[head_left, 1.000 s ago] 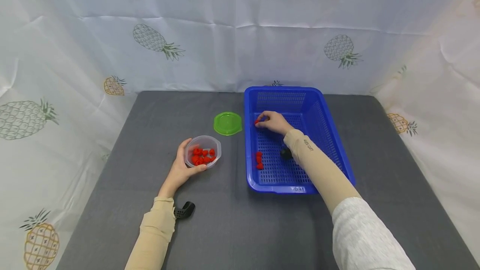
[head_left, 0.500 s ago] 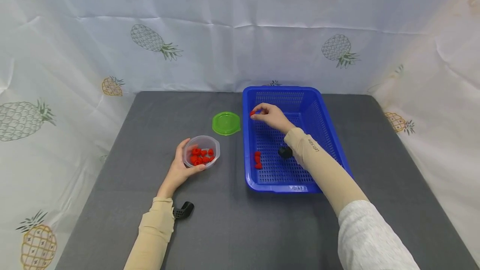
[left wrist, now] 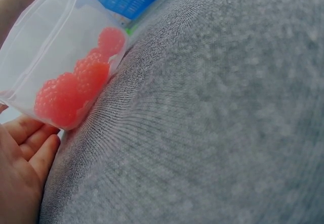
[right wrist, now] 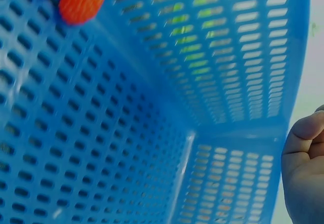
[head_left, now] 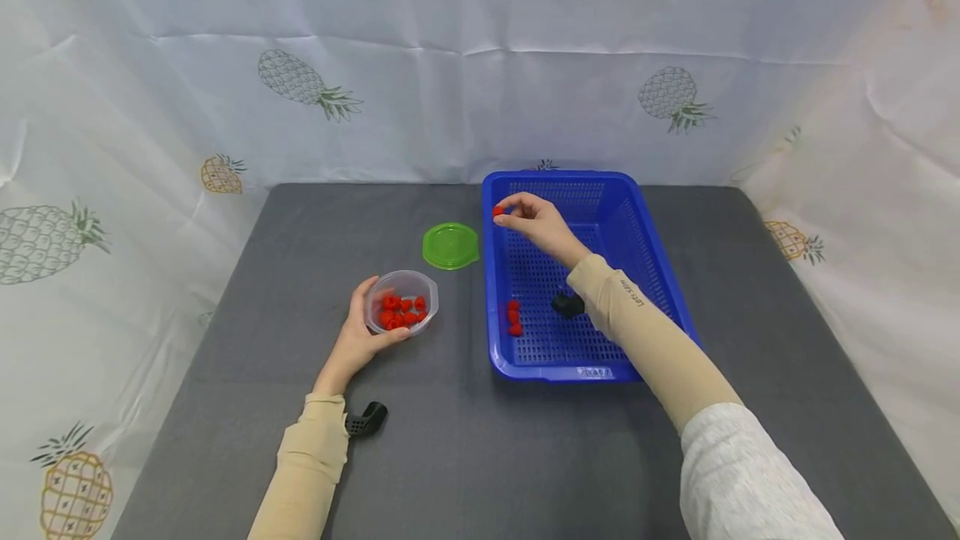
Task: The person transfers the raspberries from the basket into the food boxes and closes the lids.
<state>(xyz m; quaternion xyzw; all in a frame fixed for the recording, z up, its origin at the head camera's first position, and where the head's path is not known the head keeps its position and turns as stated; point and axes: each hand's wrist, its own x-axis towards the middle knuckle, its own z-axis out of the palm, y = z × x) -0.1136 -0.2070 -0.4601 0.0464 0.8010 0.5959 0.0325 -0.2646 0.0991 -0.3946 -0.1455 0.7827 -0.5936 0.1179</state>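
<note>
My left hand [head_left: 354,344] holds a clear plastic container [head_left: 411,280] on the grey table, thumb at its near side and fingers round its left. Several red raspberries [head_left: 393,320] lie inside; the left wrist view shows them through the container wall [left wrist: 45,41]. Between thumb and fingertips, my right hand [head_left: 545,229] pinches one raspberry [head_left: 498,211] above the far left rim of a blue perforated basket [head_left: 491,290]. More raspberries [head_left: 513,317] sit in a short row on the basket's floor by its left wall. In the right wrist view, the pinched raspberry is out of sight.
A green lid [head_left: 451,246] lies flat on the table [head_left: 450,448] between the container and the basket. Black wrist-worn devices [head_left: 367,420] jut from both forearms. White curtains [head_left: 450,115] with pineapple prints surround the table's back and sides.
My right hand has lifted the raspberry from inside the basket, moving up and slightly left to its far left rim. My left hand stays still on the container.
</note>
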